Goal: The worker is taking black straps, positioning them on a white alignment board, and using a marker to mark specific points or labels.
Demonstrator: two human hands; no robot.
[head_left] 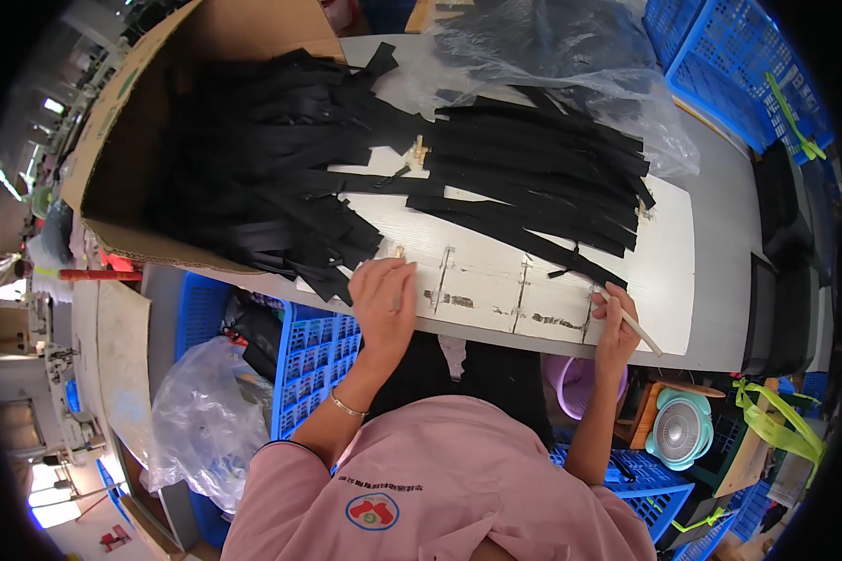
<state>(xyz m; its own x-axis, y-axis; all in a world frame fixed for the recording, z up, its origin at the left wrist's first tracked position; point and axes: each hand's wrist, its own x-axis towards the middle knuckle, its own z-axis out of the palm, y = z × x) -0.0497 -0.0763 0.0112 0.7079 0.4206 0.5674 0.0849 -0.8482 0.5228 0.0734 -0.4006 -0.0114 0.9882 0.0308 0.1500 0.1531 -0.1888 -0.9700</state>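
Note:
My left hand [384, 297] rests at the near edge of a white marked board [482, 271], its fingers stretched out beside the ends of a heap of black fabric strips [281, 159]. A small tan peg [399, 252] shows at its fingertips. In my right hand [615, 327] is a slim white pen-like stick [641, 332], slanting down to the right. Those fingers are close to the end of one long black strip [543, 247] lying across the board; whether they touch it is unclear. More black strips [533, 168] lie side by side farther back.
An open cardboard box [112, 140] lies on its side at the left, strips spilling out. Clear plastic sheeting [571, 56] covers the far side of the table. Blue crates [318, 341] stand below the table edge, beside a purple basket [575, 383] and a teal fan [680, 428].

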